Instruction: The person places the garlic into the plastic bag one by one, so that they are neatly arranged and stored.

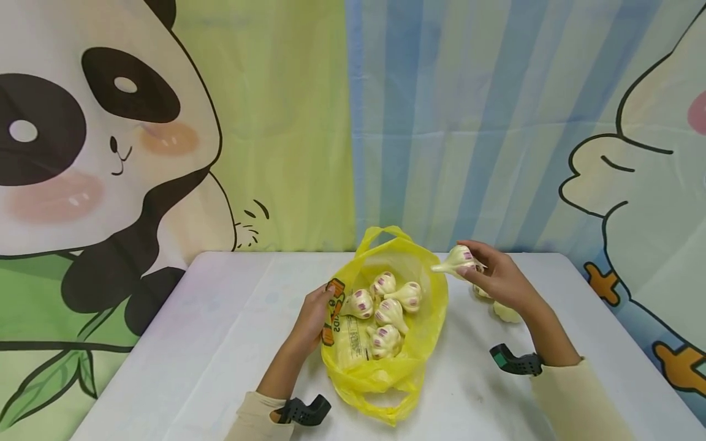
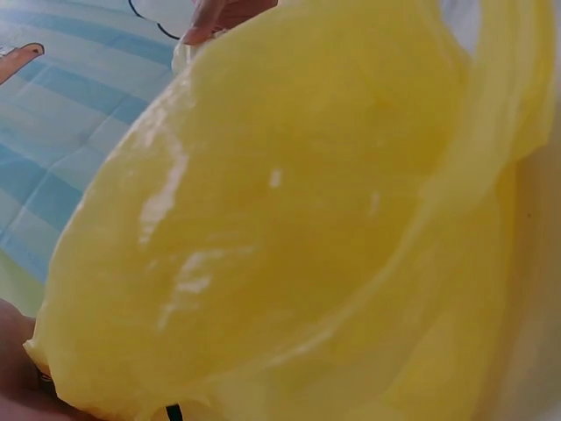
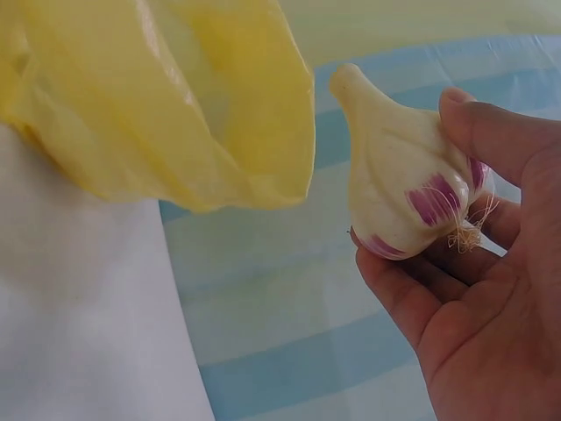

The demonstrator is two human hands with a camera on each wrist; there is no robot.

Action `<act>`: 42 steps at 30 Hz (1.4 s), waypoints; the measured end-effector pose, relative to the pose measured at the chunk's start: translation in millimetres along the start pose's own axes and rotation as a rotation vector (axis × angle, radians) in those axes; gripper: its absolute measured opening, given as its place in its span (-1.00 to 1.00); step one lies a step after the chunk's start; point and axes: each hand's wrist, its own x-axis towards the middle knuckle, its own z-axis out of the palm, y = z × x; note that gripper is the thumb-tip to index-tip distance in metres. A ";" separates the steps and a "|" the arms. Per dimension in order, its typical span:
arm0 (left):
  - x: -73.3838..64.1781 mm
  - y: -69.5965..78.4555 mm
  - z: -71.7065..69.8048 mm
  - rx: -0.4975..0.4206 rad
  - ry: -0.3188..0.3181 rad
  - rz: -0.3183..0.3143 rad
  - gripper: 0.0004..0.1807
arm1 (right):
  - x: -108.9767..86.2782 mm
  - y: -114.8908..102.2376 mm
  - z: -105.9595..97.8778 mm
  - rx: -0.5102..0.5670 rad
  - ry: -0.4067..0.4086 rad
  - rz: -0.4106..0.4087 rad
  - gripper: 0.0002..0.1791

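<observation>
A yellow plastic bag (image 1: 436, 312) stands with its mouth wide, and several garlic bulbs (image 1: 390, 313) with purple marks lie inside. My left hand (image 1: 314, 315) grips the bag's left rim; in the left wrist view the yellow film (image 2: 289, 210) covers most of the picture. Between thumb and fingers, my right hand (image 1: 499, 275) holds another garlic bulb (image 3: 408, 175), its stem pointing toward the bag. That bulb is at the bag's right rim in the head view, and roots show at its base in the right wrist view.
More pale bulbs (image 1: 506, 313) lie on the white table (image 1: 220, 343) under and beside my right hand. Printed cloth curtains (image 1: 298, 122) with a panda hang behind the table's far edge. Dark wrist-worn devices (image 1: 515, 360) sit on both forearms.
</observation>
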 end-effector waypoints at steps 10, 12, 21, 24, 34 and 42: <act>0.6 -3.0 -1.8 -0.036 -0.017 -0.002 -0.48 | 14.8 -0.7 13.4 0.094 -0.028 -0.024 -0.38; 0.0 -2.6 -1.7 -0.036 -0.015 0.000 -0.49 | 17.0 -2.4 16.7 0.100 -0.035 -0.031 -0.38; 0.2 -1.2 -1.1 -0.043 -0.015 0.007 -0.49 | 25.7 -6.1 32.7 0.086 -0.084 -0.048 -0.40; 0.5 -1.0 -0.9 -0.041 -0.013 -0.002 -0.50 | 28.2 -6.8 37.2 0.080 -0.099 -0.063 -0.41; 0.6 0.5 -1.0 -0.032 -0.014 0.003 -0.48 | 39.0 -14.6 46.9 0.086 -0.168 -0.060 -0.36; 0.2 1.3 -1.2 -0.027 -0.005 0.003 -0.48 | 49.4 -21.2 55.4 0.091 -0.212 -0.073 -0.37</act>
